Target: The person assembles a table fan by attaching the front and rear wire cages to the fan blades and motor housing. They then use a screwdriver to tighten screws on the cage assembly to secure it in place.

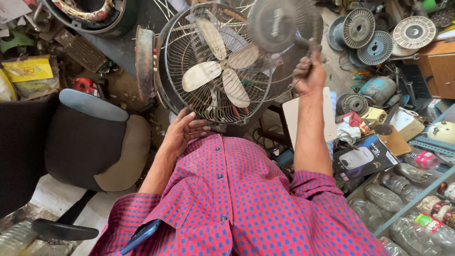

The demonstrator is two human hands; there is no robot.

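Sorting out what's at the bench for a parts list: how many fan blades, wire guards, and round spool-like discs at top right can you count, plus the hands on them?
Fan blades: 4
Wire guard around the blades: 1
Round spool-like discs: 4
Hands: 2, left hand at the guard's lower rim, right hand gripping a blurred round part
Total: 11

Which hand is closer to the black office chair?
Left. The left hand rests on the fan cage's bottom rim, beside the chair; the right hand is raised across the fan.
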